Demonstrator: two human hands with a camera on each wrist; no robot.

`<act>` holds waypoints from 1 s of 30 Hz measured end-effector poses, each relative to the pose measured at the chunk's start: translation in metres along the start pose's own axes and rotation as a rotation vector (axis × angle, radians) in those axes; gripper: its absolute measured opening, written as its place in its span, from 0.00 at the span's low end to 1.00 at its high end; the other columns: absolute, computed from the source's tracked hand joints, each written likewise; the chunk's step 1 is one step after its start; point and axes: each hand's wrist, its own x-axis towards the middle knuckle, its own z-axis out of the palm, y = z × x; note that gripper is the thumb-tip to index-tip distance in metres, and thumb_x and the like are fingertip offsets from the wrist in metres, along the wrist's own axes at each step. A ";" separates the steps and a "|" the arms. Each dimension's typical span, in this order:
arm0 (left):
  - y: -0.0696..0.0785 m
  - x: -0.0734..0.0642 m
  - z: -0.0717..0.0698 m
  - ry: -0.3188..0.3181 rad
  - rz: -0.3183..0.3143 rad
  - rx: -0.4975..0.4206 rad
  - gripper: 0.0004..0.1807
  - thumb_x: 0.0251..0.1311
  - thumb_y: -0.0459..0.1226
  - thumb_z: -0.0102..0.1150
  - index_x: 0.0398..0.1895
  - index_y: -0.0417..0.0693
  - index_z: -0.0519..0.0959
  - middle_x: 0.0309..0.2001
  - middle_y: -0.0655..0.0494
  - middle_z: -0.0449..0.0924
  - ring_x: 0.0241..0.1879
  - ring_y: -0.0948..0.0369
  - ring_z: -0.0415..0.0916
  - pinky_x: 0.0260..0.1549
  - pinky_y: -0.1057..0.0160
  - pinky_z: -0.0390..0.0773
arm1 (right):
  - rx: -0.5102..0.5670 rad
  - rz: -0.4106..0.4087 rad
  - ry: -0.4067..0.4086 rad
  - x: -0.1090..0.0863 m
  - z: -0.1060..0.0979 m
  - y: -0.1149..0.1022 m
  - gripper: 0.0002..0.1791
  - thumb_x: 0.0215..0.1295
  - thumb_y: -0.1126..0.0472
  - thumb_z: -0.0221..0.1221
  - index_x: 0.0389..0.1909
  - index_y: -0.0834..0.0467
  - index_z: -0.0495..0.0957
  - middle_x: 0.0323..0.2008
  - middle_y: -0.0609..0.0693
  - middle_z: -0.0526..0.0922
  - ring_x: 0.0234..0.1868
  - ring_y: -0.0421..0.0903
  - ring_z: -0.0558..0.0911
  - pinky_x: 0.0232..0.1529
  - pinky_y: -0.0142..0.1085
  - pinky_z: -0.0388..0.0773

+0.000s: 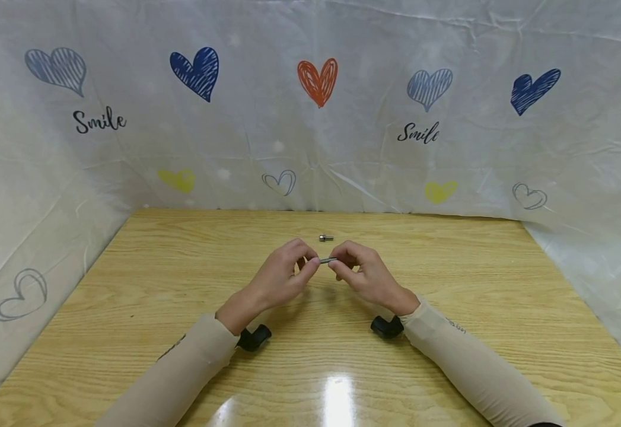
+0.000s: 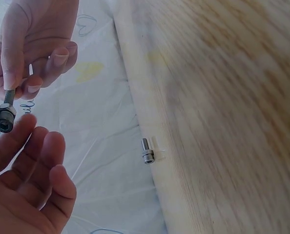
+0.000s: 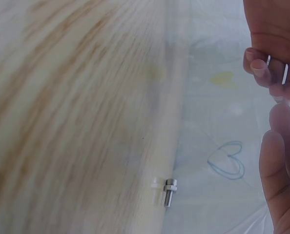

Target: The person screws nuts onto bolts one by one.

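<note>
A dark socket-head bolt (image 1: 328,260) with a nut (image 2: 7,108) on its thread is held above the table between both hands. My left hand (image 1: 287,274) pinches the head end with thumb and index finger, the other fingers loosely bent. On the threaded end, the thumb and fingers of my right hand (image 1: 366,274) close in a pinch, hiding the tip. The right wrist view shows fingers of both hands at its right edge, but the bolt lies outside it. Just beyond the hands, a second socket-head bolt (image 1: 326,238), also carrying a nut (image 3: 170,187), lies on the table.
The wooden table (image 1: 171,249) ends at a white cloth backdrop (image 1: 257,130) printed with hearts. Black wrist mounts (image 1: 255,338) stick out under both beige sleeves (image 1: 177,373). Light glares off the table's near part.
</note>
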 end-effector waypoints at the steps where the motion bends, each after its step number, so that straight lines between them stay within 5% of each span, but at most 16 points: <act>1: 0.000 0.000 0.000 0.003 0.005 -0.003 0.05 0.68 0.39 0.54 0.38 0.48 0.77 0.37 0.58 0.74 0.32 0.61 0.71 0.32 0.60 0.75 | -0.001 0.002 0.000 0.000 0.000 0.000 0.03 0.67 0.72 0.55 0.40 0.66 0.75 0.31 0.52 0.79 0.25 0.55 0.80 0.23 0.34 0.73; 7: -0.001 0.001 0.000 0.033 0.069 -0.004 0.10 0.59 0.34 0.65 0.39 0.46 0.73 0.36 0.56 0.74 0.31 0.63 0.71 0.29 0.63 0.73 | 0.001 0.020 0.004 0.000 0.000 -0.002 0.03 0.67 0.71 0.55 0.40 0.66 0.75 0.30 0.52 0.79 0.26 0.55 0.80 0.24 0.35 0.74; 13: 0.000 0.002 0.001 0.045 0.096 0.008 0.10 0.57 0.30 0.65 0.36 0.48 0.72 0.34 0.59 0.73 0.31 0.63 0.72 0.28 0.63 0.73 | 0.002 0.016 0.003 0.000 0.000 -0.002 0.03 0.67 0.71 0.55 0.40 0.66 0.75 0.30 0.52 0.79 0.25 0.55 0.80 0.24 0.35 0.74; 23: -0.001 0.002 0.000 0.007 0.044 0.008 0.02 0.64 0.35 0.58 0.35 0.48 0.76 0.35 0.58 0.73 0.32 0.60 0.72 0.31 0.59 0.75 | 0.003 0.022 -0.002 0.001 -0.001 -0.002 0.03 0.68 0.71 0.55 0.40 0.66 0.75 0.31 0.52 0.79 0.26 0.55 0.79 0.24 0.34 0.74; 30: 0.000 0.002 -0.001 -0.019 -0.003 0.012 0.07 0.69 0.38 0.53 0.35 0.47 0.79 0.37 0.59 0.74 0.32 0.64 0.70 0.32 0.62 0.74 | 0.002 0.018 -0.007 0.002 -0.003 0.000 0.03 0.67 0.72 0.55 0.40 0.67 0.75 0.31 0.52 0.79 0.26 0.55 0.79 0.24 0.34 0.74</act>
